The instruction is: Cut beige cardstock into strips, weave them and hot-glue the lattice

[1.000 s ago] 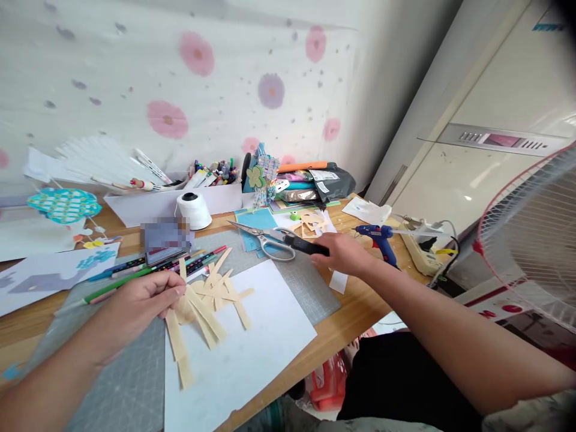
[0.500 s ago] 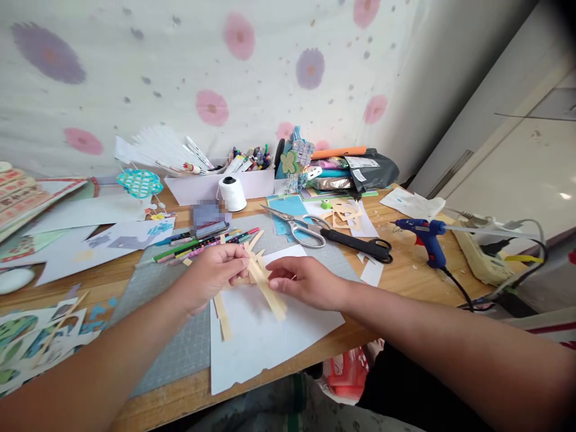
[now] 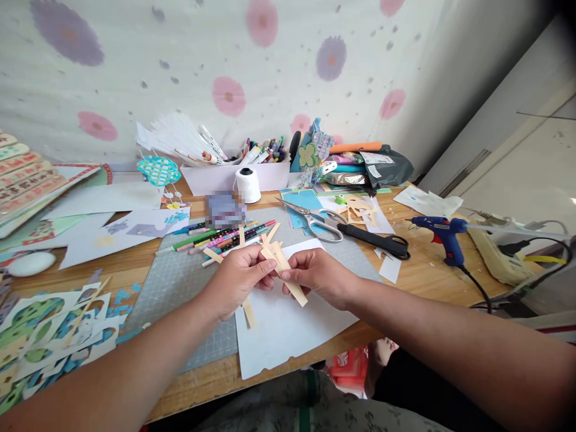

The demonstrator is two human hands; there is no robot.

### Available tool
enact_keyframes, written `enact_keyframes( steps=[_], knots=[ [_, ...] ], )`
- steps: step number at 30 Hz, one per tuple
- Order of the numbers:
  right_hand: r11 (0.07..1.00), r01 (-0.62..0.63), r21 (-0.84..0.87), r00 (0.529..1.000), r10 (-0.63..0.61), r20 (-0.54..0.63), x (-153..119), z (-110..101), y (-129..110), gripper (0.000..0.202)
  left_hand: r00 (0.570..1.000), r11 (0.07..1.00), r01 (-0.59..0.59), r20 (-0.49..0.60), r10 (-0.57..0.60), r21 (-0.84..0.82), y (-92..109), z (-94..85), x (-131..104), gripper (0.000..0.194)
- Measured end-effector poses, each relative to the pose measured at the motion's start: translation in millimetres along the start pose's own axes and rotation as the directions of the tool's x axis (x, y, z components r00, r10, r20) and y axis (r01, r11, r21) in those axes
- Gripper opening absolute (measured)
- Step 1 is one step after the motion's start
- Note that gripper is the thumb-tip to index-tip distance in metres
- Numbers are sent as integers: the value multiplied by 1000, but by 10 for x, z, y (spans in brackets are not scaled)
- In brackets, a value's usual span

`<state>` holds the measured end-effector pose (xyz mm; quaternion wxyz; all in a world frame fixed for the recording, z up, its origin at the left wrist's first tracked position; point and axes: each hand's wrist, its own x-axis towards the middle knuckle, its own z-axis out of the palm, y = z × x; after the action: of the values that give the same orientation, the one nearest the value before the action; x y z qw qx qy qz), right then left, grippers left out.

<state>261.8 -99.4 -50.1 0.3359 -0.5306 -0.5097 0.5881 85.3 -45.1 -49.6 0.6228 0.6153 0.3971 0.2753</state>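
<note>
The person's left hand (image 3: pixel 247 273) is pinching tan strips (image 3: pixel 297 293) between thumb and fingers, and the right hand (image 3: pixel 317 276) is pinching them from the opposite side. The strips are slanting between both hands, above a white sheet (image 3: pixel 281 345). Scissors (image 3: pixel 309 218) are lying beyond the right hand, markers (image 3: pixel 220 240) beyond the left.

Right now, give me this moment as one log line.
left hand: holding tan strips | right hand: holding them too | silver scissors: unheld | blue glue gun: unheld
</note>
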Motion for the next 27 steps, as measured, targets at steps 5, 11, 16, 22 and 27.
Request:
enact_keyframes(
  steps=[5,11,16,22,27],
  knots=[
    [988,69,-141,997,-63,49,10,-221,-14,22,994,994,110,19,-111,8,-24,-46,52,34],
    [913,111,-393,973,-20,230,61,-333,-45,6,980,976,179,68,-188,127,-59,-70,82,30],
    [808,180,-562,971,-53,234,89,-294,15,11,997,846,-56,82,14,530,-77,-55,59,28],
    [688,293,-664,951,-141,274,-5,-257,23,12,977,743,-209,171,128,635,-121,-9,13,20],
    [585,339,-737,936,-129,327,-91,-194,33,9,957,695,-278,129,259,663,-128,-3,-13,31]
  ],
)
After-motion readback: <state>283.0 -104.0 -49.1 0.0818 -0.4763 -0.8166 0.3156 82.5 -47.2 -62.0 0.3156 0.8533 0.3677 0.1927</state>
